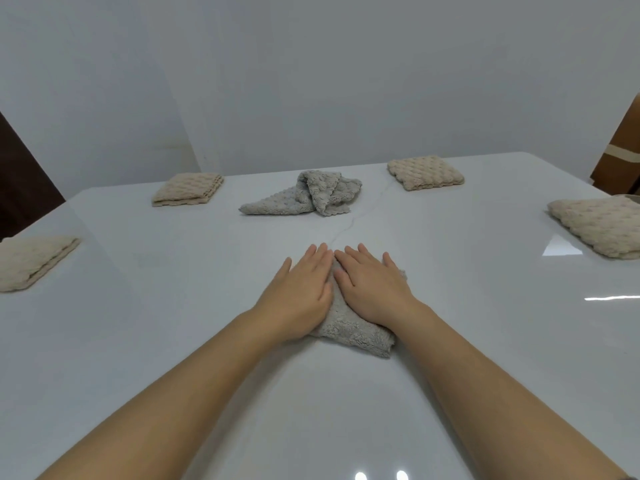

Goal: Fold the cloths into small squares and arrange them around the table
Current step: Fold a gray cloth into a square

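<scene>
The crumpled cloth (pixel 311 197) lies at 12 o'clock from the near cloth (pixel 353 332); left square (pixel 31 261) at 10, far-left square (pixel 188 188) at 11, far-right square (pixel 425 172) at 1, right square (pixel 599 225) at 2.

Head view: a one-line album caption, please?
Left hand and right hand press a folded grey cloth flat on the table.

The left hand (pixel 297 289) and right hand (pixel 374 289) are bare; behind them the left forearm (pixel 166 393) and right forearm (pixel 491 386) are bare too; far behind the right hand a dark sliver (pixel 631 477), perhaps a sleeve edge, is too small to tell.
</scene>
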`<state>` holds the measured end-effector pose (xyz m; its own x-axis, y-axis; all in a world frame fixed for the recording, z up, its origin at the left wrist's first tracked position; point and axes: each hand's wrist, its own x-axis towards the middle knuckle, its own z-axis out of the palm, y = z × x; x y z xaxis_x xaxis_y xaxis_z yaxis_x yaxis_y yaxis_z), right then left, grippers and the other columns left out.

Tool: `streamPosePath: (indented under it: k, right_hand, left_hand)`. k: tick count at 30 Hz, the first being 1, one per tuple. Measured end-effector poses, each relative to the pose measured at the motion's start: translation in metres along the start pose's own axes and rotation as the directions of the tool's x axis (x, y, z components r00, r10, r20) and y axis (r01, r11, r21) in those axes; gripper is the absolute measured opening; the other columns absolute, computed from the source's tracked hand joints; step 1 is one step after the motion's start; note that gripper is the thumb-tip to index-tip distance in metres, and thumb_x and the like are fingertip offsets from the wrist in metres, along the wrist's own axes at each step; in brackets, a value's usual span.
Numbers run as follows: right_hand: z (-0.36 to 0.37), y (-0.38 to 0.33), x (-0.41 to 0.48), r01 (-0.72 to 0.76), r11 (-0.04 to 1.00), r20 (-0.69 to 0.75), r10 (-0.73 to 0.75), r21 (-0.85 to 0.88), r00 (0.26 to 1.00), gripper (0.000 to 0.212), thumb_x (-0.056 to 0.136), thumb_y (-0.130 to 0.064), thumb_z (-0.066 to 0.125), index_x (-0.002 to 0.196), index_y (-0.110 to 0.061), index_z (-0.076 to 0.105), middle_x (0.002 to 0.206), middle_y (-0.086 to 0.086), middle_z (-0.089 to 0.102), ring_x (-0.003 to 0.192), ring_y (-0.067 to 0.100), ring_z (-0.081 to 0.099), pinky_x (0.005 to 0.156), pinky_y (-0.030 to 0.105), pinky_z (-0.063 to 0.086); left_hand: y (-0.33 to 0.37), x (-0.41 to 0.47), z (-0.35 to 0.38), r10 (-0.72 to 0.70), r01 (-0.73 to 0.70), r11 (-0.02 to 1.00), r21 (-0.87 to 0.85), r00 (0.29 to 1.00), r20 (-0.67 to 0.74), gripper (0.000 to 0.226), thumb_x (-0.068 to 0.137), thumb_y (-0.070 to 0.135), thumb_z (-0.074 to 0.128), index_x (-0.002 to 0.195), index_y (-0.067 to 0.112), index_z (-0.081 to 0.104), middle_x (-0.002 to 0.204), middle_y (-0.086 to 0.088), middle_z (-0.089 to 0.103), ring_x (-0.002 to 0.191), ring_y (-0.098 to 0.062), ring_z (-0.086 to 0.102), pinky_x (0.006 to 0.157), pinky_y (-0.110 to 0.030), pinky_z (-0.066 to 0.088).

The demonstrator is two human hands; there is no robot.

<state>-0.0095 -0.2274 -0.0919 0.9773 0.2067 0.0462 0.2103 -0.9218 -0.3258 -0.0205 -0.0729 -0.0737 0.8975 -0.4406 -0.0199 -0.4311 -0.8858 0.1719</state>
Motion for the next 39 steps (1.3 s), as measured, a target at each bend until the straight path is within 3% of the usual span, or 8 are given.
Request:
streamPosePath:
  k: [8,12,17,24,27,30,34,39]
  right_hand:
    - [0.0,0.014,-0.005,-0.192,0.981,-0.018,0.192,-0.004,0.981,0.054,0.101,-0.044,0.019,0.144,-0.018,0.037,0.152,0.004,0.035,0.145,0.028,0.02,0.116,0.054,0.012]
    - [0.004,0.004,0.003,-0.04,0.998,-0.134,0.047,0.053,0.99,0.042,0.102,-0.036,0.028,0.127,-0.014,0.054,0.127,0.002,0.054,0.123,0.022,0.043,0.107,0.044,0.027]
    - [0.001,-0.008,0.018,0.132,0.948,-0.085,-0.111,0.289,0.99,0.042,0.102,-0.032,0.04,0.139,-0.013,0.048,0.141,0.004,0.05,0.132,0.018,0.041,0.116,0.04,0.022]
    - [-0.027,0.018,-0.004,-0.037,0.811,-0.188,0.18,0.583,0.966,0.039,0.099,-0.018,0.047,0.137,-0.013,0.052,0.138,0.002,0.054,0.126,0.016,0.049,0.1,0.022,0.032]
    - [-0.04,0.032,-0.025,-0.204,0.558,0.021,0.315,0.804,0.949,0.026,0.097,-0.013,0.048,0.121,-0.009,0.059,0.105,0.005,0.066,0.084,0.017,0.065,0.07,0.031,0.048]
    - [-0.049,0.031,-0.041,-0.471,0.253,0.446,0.152,0.845,0.882,0.015,0.098,-0.014,0.047,0.096,-0.004,0.057,0.078,0.009,0.061,0.055,0.018,0.062,0.045,0.024,0.041]
    - [-0.054,0.023,-0.049,-0.602,0.328,0.655,-0.072,0.727,0.752,0.026,0.102,-0.023,0.038,0.083,-0.012,0.054,0.068,0.001,0.06,0.05,0.013,0.059,0.04,0.019,0.034]
    - [-0.056,0.01,-0.045,-0.414,0.463,0.547,-0.197,0.784,0.814,0.011,0.1,-0.02,0.047,0.1,-0.015,0.056,0.097,0.0,0.062,0.064,0.02,0.07,0.04,0.019,0.038]
  left_hand:
    - [0.003,-0.006,0.013,-0.119,0.116,0.992,0.056,0.991,0.054,0.057,0.104,0.034,0.012,0.155,0.018,-0.007,0.162,0.007,-0.011,0.148,-0.008,-0.009,0.12,-0.048,-0.005]
    - [0.003,-0.017,0.014,-0.203,0.2,0.978,0.067,0.978,0.047,0.058,0.103,0.034,0.011,0.155,0.015,-0.006,0.163,0.004,-0.009,0.149,-0.01,-0.007,0.12,-0.048,-0.007]
    - [-0.005,-0.016,-0.003,-0.281,0.281,0.96,-0.021,0.96,-0.004,0.061,0.101,0.03,0.019,0.155,0.009,-0.002,0.163,-0.006,-0.011,0.149,-0.016,-0.011,0.121,-0.042,-0.005]
    - [-0.008,-0.012,0.016,-0.196,0.193,0.976,-0.104,0.98,-0.021,0.059,0.103,0.032,0.016,0.155,0.014,-0.007,0.162,0.002,-0.014,0.147,-0.009,-0.015,0.121,-0.041,-0.008]
    - [-0.009,-0.013,0.017,-0.202,0.194,0.97,-0.145,0.979,-0.041,0.058,0.104,0.032,0.015,0.154,0.014,-0.009,0.162,0.002,-0.016,0.147,-0.007,-0.017,0.12,-0.038,-0.011]
    - [-0.009,-0.013,0.02,-0.212,0.199,0.966,-0.162,0.975,-0.064,0.059,0.104,0.032,0.015,0.155,0.015,-0.008,0.162,0.002,-0.015,0.146,-0.007,-0.017,0.12,-0.038,-0.011]
    - [-0.008,-0.012,0.018,-0.225,0.223,0.971,-0.083,0.974,-0.022,0.059,0.103,0.033,0.014,0.155,0.014,-0.008,0.162,0.002,-0.016,0.147,-0.008,-0.017,0.12,-0.042,-0.012]
    - [-0.006,-0.007,0.011,-0.24,0.242,0.97,-0.011,0.966,0.098,0.059,0.103,0.032,0.014,0.154,0.014,-0.011,0.161,0.0,-0.02,0.147,-0.011,-0.019,0.117,-0.05,-0.014]
